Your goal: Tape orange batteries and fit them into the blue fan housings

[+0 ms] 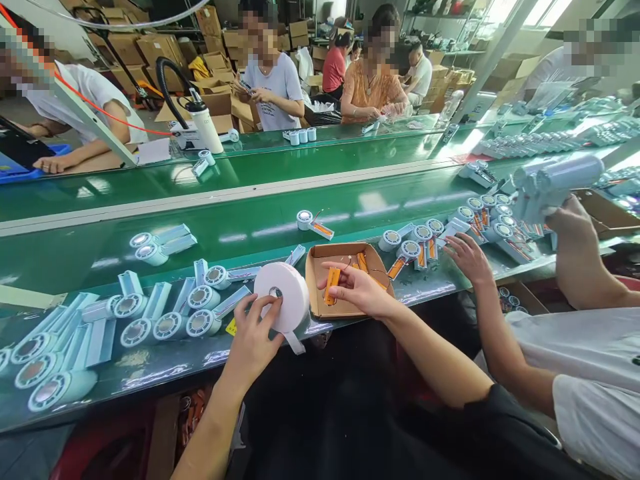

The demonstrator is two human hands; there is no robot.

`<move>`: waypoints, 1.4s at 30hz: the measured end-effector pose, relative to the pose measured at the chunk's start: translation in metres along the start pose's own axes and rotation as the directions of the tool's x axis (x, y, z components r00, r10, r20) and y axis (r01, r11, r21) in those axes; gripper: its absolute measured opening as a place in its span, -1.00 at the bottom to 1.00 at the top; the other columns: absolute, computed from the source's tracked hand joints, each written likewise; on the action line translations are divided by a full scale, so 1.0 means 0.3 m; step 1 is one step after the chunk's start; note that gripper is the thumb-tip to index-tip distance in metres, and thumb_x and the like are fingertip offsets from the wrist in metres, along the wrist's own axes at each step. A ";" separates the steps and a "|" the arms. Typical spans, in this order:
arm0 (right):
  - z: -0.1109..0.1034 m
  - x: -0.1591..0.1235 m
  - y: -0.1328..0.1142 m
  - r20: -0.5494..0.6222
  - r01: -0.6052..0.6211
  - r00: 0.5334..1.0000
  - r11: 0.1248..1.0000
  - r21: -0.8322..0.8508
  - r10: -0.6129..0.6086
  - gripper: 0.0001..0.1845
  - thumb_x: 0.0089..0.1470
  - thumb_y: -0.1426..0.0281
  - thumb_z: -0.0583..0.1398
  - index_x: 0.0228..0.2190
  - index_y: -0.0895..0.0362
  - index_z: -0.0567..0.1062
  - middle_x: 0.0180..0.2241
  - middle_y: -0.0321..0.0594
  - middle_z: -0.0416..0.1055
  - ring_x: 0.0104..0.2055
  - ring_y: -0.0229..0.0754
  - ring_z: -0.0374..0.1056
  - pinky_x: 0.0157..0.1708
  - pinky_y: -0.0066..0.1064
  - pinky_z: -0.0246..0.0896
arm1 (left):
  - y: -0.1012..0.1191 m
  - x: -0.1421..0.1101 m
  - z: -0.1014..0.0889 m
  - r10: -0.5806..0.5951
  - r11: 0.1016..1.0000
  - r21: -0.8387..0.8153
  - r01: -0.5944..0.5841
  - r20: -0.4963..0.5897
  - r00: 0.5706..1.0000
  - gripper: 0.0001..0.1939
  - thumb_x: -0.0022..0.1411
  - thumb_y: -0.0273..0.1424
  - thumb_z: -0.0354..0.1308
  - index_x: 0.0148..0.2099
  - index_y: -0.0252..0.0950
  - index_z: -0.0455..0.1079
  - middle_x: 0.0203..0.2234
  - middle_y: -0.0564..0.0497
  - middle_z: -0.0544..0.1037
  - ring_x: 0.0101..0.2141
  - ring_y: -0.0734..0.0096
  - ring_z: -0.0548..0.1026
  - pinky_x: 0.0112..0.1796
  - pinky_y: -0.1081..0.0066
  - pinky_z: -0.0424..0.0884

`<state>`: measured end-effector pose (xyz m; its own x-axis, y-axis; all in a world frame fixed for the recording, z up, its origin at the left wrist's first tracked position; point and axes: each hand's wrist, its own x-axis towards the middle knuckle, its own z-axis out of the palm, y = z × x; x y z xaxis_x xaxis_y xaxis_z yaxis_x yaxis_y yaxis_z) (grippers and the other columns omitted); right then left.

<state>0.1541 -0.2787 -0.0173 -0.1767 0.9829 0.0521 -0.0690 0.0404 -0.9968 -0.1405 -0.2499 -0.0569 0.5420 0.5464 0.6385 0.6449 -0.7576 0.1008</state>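
My left hand grips a wide roll of white tape, with fingertips at its core hole. The tape's loose end hangs down past the table edge. Between the thumb and fingers of my right hand is an orange battery pack with thin wires, held over a shallow cardboard box. More orange packs lie inside that box, partly hidden by my hand. Left of the tape roll, several light blue fan housings with round heads lie on the table.
A green conveyor belt runs behind the table, carrying a housing with an orange pack. At right, a co-worker's hand is near more housings; the other lifts several light blue parts. Other people sit across the belt.
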 end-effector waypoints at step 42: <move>-0.070 0.060 0.035 -0.804 0.493 0.573 0.851 0.180 -0.162 -0.42 -0.08 0.16 0.53 -0.07 -0.03 0.48 -0.02 -0.21 0.63 0.03 -0.10 0.60 0.13 -0.22 0.55 | 0.244 0.143 0.080 -0.167 0.985 0.045 0.167 -0.012 0.986 -0.53 0.32 -0.05 0.31 0.12 -0.24 0.56 -0.18 -0.18 0.63 0.03 -0.12 0.45 0.10 -0.06 0.23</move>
<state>0.1708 -0.2568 -0.0280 0.6990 0.7009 0.1421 -0.3228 0.4865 -0.8119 -0.0570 -0.2734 -0.0404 0.4200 0.6608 0.6221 0.7501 -0.6386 0.1720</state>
